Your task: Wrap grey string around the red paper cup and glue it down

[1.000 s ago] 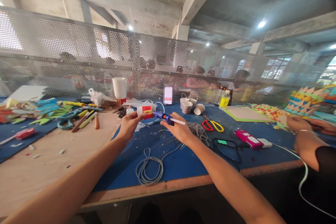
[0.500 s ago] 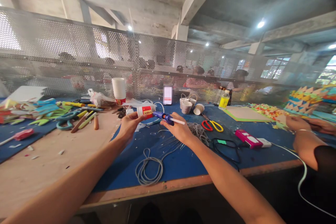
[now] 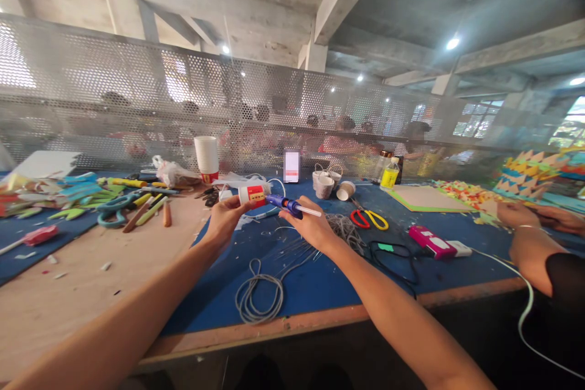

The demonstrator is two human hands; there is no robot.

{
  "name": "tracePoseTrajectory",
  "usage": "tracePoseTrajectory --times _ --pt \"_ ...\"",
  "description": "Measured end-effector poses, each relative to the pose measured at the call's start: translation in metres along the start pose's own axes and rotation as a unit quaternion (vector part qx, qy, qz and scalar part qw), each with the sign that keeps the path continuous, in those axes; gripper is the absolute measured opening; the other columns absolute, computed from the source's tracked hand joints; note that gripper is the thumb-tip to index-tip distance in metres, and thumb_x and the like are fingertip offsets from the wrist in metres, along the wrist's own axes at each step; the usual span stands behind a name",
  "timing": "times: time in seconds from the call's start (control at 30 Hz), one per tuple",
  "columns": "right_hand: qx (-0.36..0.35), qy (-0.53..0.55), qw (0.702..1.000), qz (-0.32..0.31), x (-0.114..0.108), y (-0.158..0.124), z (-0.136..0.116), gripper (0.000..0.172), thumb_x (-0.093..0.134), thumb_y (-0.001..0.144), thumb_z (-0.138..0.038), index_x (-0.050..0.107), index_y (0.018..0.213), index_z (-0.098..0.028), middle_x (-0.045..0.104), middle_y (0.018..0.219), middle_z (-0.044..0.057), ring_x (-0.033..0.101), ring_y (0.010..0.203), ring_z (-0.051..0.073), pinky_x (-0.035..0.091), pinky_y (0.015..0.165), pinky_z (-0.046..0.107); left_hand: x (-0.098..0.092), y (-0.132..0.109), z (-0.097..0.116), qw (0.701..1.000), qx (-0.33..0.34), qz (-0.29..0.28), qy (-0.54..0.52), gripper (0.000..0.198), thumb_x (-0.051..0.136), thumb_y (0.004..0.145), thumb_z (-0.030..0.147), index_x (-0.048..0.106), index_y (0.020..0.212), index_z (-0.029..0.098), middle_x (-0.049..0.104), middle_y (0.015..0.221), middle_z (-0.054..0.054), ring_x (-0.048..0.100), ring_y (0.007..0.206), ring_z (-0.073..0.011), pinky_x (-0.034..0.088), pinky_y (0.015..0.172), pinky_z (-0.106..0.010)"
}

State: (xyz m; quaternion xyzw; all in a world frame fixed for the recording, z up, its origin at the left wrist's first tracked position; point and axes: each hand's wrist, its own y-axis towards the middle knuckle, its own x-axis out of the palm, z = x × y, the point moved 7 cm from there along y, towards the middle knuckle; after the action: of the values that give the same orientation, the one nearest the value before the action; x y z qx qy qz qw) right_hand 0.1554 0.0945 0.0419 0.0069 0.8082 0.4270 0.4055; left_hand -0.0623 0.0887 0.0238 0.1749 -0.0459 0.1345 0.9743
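Observation:
My left hand (image 3: 226,216) is closed around a red and white paper cup (image 3: 253,195), which lies on its side in the air above the blue mat (image 3: 214,292). In my right hand (image 3: 308,219) is a blue hot glue gun (image 3: 284,202), with a whitish glue stick (image 3: 311,211) poking out of its back. The gun's nozzle points left at the cup's base end; whether it touches cannot be made out. Grey cord (image 3: 347,231) lies tangled just beyond my right wrist, and a coil of it (image 3: 259,298) rests nearer the table edge.
Behind stand stacked paper cups (image 3: 206,159), a phone (image 3: 291,166), small cord-wrapped baskets (image 3: 323,183) and a yellow-labelled bottle (image 3: 390,174). Scissors (image 3: 369,219) and a magenta box (image 3: 432,241) lie to the right, near another person's hand (image 3: 516,214). Tools (image 3: 144,207) lie left.

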Motion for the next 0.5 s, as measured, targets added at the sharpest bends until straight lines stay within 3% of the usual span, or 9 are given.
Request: tracePoseTrajectory --times 0.5 --pt "-0.015 -0.015 1.000 0.008 0.0015 -0.0001 0.0018 0.027 0.068 0.092 -0.044 0.063 0.083 -0.019 0.059 0.082 0.001 0.057 0.070 0.015 0.043 0.066 0.025 0.0004 0.0010 -0.0041 1.000 0.000 -0.009 0.000 0.036 0.087 0.060 0.035 0.082 0.089 0.015 0.080 0.085 -0.007 0.070 0.087 -0.0265 0.050 0.088 -0.036"
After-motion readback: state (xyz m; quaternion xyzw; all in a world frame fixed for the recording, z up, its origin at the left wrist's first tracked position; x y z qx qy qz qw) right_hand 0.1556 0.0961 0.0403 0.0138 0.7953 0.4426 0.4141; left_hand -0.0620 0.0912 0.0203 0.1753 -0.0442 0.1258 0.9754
